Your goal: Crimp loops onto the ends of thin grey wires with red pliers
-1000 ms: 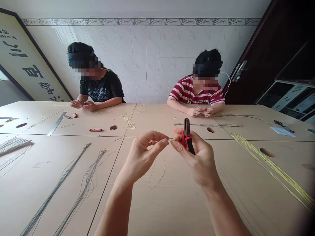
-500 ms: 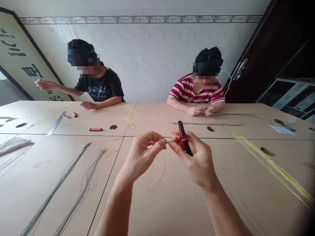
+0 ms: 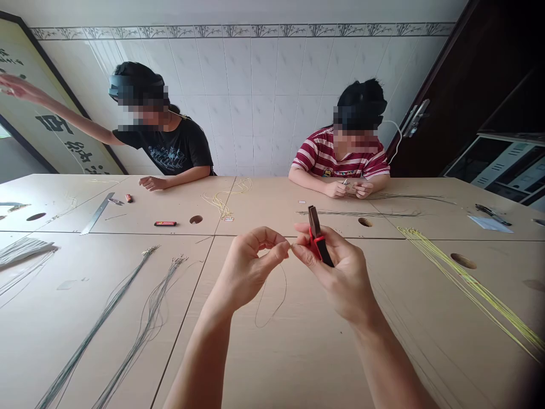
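Observation:
Over the middle of the table, my left hand (image 3: 258, 258) pinches a thin cord (image 3: 284, 292) between thumb and forefinger. The cord hangs below the fingers in a loose loop. My right hand (image 3: 340, 264) cradles pliers (image 3: 318, 236) with red and black handles, jaws pointing up. Its thumb and forefinger also pinch close to the left fingertips, where a tiny pale piece shows; I cannot make out what it is. To the left lie two bundles of grey-green cords (image 3: 108, 309) with small metal ends.
Yellow cords (image 3: 464, 278) lie at right, and more yellow cords (image 3: 219, 201) at the far middle. A steel ruler (image 3: 97, 213) and a black-red box cutter or lighter-like stick (image 3: 165, 224) lie far left. Two people sit opposite. Round holes (image 3: 463, 261) pierce the table (image 3: 281, 375).
The person at far left has swung a raised arm outward to the left. My hands stay nearly in place, with the pliers tilted slightly.

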A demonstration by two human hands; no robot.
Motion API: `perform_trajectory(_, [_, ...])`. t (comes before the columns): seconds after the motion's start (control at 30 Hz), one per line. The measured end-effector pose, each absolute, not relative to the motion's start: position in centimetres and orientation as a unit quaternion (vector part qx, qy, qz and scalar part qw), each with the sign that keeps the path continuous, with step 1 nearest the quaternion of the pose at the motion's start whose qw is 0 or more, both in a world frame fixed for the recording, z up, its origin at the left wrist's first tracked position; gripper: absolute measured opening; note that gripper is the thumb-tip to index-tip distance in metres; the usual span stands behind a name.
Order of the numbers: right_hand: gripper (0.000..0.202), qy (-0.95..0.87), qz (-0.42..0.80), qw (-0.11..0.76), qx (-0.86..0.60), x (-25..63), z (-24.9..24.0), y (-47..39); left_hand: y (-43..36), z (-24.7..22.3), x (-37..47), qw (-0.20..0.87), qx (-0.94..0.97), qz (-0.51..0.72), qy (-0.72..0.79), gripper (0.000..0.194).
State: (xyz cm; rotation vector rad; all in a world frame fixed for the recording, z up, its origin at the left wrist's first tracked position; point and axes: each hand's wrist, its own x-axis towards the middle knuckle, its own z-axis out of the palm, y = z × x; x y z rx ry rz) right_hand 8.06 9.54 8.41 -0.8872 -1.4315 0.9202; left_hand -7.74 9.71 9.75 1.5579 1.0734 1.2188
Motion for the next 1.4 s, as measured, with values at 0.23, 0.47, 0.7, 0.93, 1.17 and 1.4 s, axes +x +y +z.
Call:
perform_trajectory(0.23, [0.022, -0.583, 0.425, 0.577, -0.383, 8.07, 8.62, 9.64, 9.59, 9.89, -7.85, 0.387, 0.640, 0.496, 0.440, 0.020])
perform_trajectory(0.47, [0.020, -0.583, 0.429, 0.578, -0.376, 8.09, 8.57, 9.69, 9.56, 9.93, -8.01, 0.350, 0.667, 0.502, 0.425, 0.007])
perform_trajectory(0.7, [0.020, -0.594, 0.410, 0.572, -0.390, 8.05, 8.68, 9.62, 9.37, 9.83, -7.82, 0.334, 0.671, 0.492, 0.442, 0.008])
perform_trajectory(0.93, [0.021, -0.602, 0.399, 0.566, -0.398, 8.11, 8.65, 9.72, 9.43, 9.73, -8.02, 0.332, 0.672, 0.485, 0.450, 0.008])
perform_trajectory(1.17, [0.023, -0.606, 0.390, 0.564, -0.403, 8.17, 8.62, 9.60, 9.27, 9.94, -7.90, 0.367, 0.656, 0.459, 0.473, 0.018])
perform_trajectory(1.4, [0.028, -0.618, 0.390, 0.556, -0.397, 8.33, 8.60, 9.75, 9.36, 9.93, -8.09, 0.394, 0.651, 0.455, 0.462, 0.017])
